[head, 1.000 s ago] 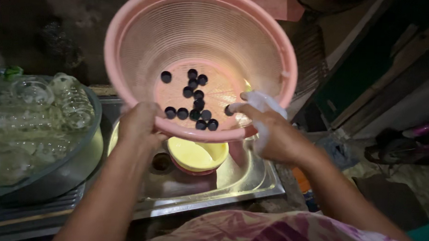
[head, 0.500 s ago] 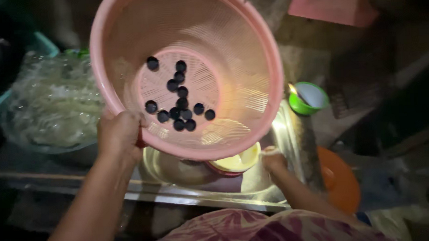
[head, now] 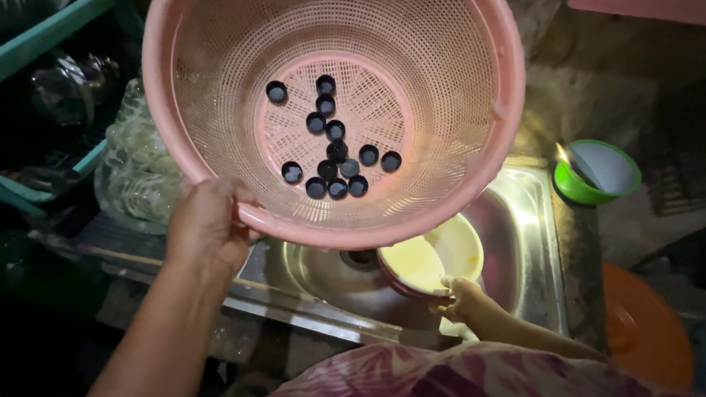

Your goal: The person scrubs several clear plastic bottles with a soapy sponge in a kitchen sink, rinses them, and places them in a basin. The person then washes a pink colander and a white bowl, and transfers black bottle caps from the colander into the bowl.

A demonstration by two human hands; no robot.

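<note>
My left hand [head: 205, 229] grips the near rim of a large pink plastic strainer basket [head: 435, 76], held tilted above a steel sink [head: 529, 238]. Several small black bottle caps [head: 331, 148] lie on the basket's perforated bottom. My right hand [head: 462, 295] is lower, down in the sink, with its fingers on the near rim of a small yellow bowl [head: 443, 254] that stands there. The basket hides the far part of the sink.
A green cup [head: 598, 172] with something inside stands on the sink's right edge. A heap of clear glass or plastic ware [head: 134, 172] sits to the left. An orange round lid or basin [head: 644, 329] lies low at the right. A teal frame [head: 36, 38] runs at top left.
My right hand let go of the basket and dropped to the yellow bowl in the sink. The left hand alone now holds the basket, which is closer to the camera.
</note>
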